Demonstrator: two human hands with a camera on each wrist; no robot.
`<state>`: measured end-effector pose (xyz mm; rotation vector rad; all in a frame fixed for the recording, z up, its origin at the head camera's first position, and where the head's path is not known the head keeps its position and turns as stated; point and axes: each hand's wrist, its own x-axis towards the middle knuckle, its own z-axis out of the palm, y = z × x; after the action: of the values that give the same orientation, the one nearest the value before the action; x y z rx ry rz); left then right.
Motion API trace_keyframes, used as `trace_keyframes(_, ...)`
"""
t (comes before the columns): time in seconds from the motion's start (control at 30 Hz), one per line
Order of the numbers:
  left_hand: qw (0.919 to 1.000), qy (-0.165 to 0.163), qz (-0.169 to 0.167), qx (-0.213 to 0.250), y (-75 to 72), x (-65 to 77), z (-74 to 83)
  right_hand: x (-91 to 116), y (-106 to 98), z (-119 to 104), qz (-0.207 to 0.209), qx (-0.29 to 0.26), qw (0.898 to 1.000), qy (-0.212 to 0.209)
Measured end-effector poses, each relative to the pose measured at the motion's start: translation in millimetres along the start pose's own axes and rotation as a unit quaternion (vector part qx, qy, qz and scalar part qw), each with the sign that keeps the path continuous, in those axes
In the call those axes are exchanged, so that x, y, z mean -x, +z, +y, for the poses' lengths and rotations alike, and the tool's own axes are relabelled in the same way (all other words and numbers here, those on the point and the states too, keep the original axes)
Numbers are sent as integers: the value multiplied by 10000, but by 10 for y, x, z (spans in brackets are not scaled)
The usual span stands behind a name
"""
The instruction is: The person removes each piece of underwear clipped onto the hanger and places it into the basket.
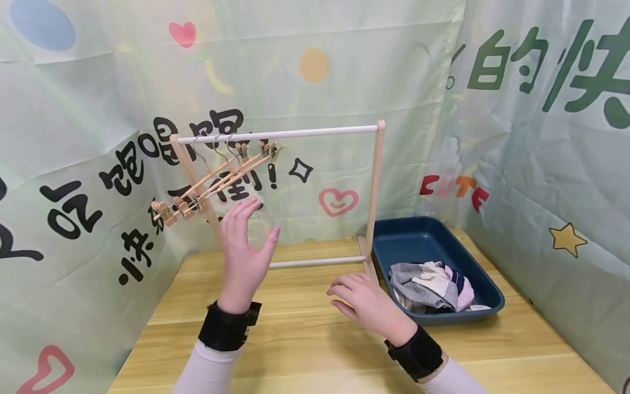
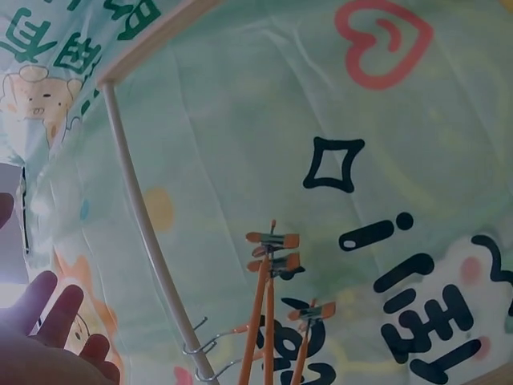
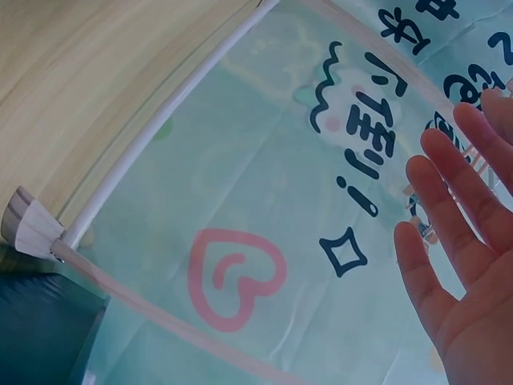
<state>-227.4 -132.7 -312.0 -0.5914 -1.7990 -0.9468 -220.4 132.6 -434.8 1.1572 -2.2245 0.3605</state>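
My left hand is raised in front of the rack's left side, fingers up and thumb spread, holding nothing. Just behind and above it, several wooden clip hangers hang by metal hooks from the rack's white top bar. In the left wrist view, the hangers' clips show near the bar. My right hand hovers over the table in front of the rack's right foot, its fingers relaxed and nothing in them. The right wrist view shows those fingers spread apart.
A dark blue tray stands right of the rack, with a heap of grey, white, pink and navy cloth in it. The wooden table carries everything. Printed curtains enclose the back and sides.
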Motion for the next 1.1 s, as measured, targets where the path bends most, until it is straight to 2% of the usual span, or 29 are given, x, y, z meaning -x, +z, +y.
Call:
trace_keyframes(0.2,9999,32,-99,117,59,107,58,6,-6,1,22,1,10000,22)
trace_keyframes(0.87,9953,-260,-926,147,233,453,42,-11,-31,28,139,35,9999,46)
trace_keyframes(0.97,9951,-307,-920,210,265,524,11,-10,-29,30,160,35,9998,69)
trace_keyframes(1.1,9965,-312,-689,349,300,604,-47,-12,-24,41,171,63,9998,86)
